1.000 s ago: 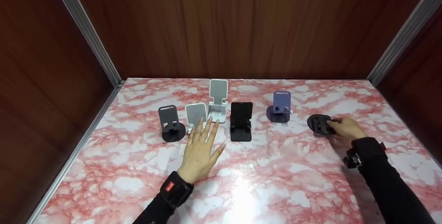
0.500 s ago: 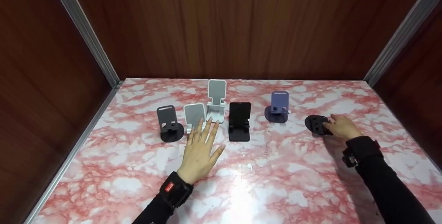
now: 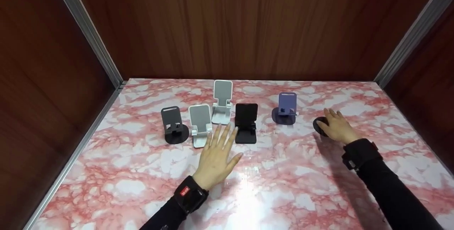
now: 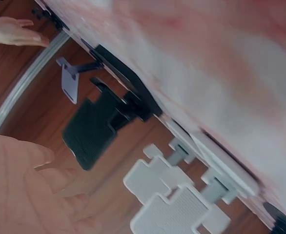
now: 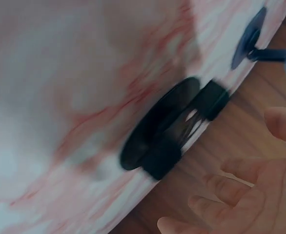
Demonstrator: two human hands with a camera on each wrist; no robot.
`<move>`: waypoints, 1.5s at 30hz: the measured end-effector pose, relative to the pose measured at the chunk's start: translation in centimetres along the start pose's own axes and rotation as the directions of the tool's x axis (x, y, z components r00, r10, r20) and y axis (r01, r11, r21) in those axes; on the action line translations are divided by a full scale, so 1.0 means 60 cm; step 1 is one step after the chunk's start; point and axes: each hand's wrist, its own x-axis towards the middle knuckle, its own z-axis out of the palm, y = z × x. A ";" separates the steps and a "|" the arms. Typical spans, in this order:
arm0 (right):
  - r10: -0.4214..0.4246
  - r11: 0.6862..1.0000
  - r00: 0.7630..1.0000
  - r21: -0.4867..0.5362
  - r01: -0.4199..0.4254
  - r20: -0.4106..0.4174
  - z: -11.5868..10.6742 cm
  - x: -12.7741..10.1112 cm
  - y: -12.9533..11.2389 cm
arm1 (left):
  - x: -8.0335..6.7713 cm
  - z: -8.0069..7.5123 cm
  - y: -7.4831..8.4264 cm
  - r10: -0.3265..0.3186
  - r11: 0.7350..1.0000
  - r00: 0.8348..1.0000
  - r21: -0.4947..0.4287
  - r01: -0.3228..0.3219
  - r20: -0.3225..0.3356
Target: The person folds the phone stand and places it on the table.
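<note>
My right hand (image 3: 337,127) hovers with spread fingers over a folded black phone stand on a round base (image 3: 318,126). The right wrist view shows a gap between the fingers and that folded phone stand (image 5: 170,129), which lies low on the table. Near the middle, my left hand (image 3: 214,161) is held out flat, fingers spread, just in front of a small white phone stand (image 3: 200,116) and a black phone stand (image 3: 246,120). In the left wrist view, the black stand (image 4: 91,131) stands unfolded beside the left palm. Neither hand holds anything.
A dark grey phone stand (image 3: 172,122) stands at the left. Behind the small white one is a taller white phone stand (image 3: 222,93). A purple phone stand (image 3: 288,103) is between the black ones. Wood-grain panels (image 3: 227,28) enclose the marbled table (image 3: 142,187).
My right hand has let go of the folded black stand's edge, spread its fingers and moved left over it. My left hand has shifted right and slightly back, uncovering the small white stand's base.
</note>
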 end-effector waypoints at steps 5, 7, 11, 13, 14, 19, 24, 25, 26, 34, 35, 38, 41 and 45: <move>-0.019 1.000 1.000 0.022 0.019 -0.021 0.009 0.015 -0.031 | 0.013 0.003 0.018 0.014 1.000 1.000 0.007 -0.014 0.027; -0.030 0.999 0.999 0.040 0.032 -0.040 0.016 0.020 -0.043 | 0.016 0.006 0.025 0.026 1.000 0.999 0.016 -0.026 0.026; -0.053 0.993 0.994 0.102 0.062 -0.090 0.028 0.029 -0.062 | 0.020 0.014 0.035 0.056 0.998 0.998 0.018 -0.056 0.014; -0.062 0.987 0.990 0.143 0.080 -0.126 0.033 0.034 -0.068 | 0.022 0.017 0.040 0.067 0.998 0.998 0.013 -0.067 0.010; -0.063 0.981 0.988 0.172 0.088 -0.144 0.035 0.037 -0.070 | 0.023 0.019 0.042 0.071 0.997 0.997 0.011 -0.071 0.012; -0.033 0.918 0.981 0.383 0.106 -0.194 0.044 0.051 -0.085 | 0.027 0.022 0.050 0.084 0.996 0.996 0.006 -0.084 0.024; 0.048 0.697 0.996 0.717 0.023 -0.079 0.051 0.062 -0.095 | 0.029 0.020 0.053 0.089 0.996 0.996 0.001 -0.089 0.014; 0.059 0.648 0.996 0.762 0.008 -0.061 0.053 0.065 -0.095 | 0.029 0.019 0.053 0.087 0.996 0.996 -0.001 -0.087 0.013; 0.065 0.613 0.996 0.790 0.002 -0.053 0.056 0.067 -0.093 | 0.030 0.018 0.054 0.085 0.996 0.996 -0.005 -0.085 0.012; 0.094 0.390 0.994 0.921 0.012 -0.053 0.081 0.085 -0.076 | 0.030 0.013 0.055 0.065 0.998 0.997 -0.010 -0.065 0.039; 0.095 0.331 0.994 0.944 0.016 -0.051 0.083 0.086 -0.076 | 0.030 0.013 0.055 0.065 0.998 0.997 -0.011 -0.065 0.040; 0.122 0.170 0.991 0.985 0.034 -0.055 0.089 0.089 -0.078 | 0.030 0.013 0.054 0.065 0.998 0.997 -0.019 -0.064 0.041; 0.154 0.076 0.986 0.996 0.049 -0.060 0.091 0.091 -0.081 | 0.030 0.013 0.053 0.062 0.998 0.997 -0.023 -0.061 0.047; 0.201 0.012 0.977 0.997 0.072 -0.073 0.091 0.091 -0.084 | 0.029 0.014 0.051 0.061 0.998 0.997 -0.018 -0.060 0.046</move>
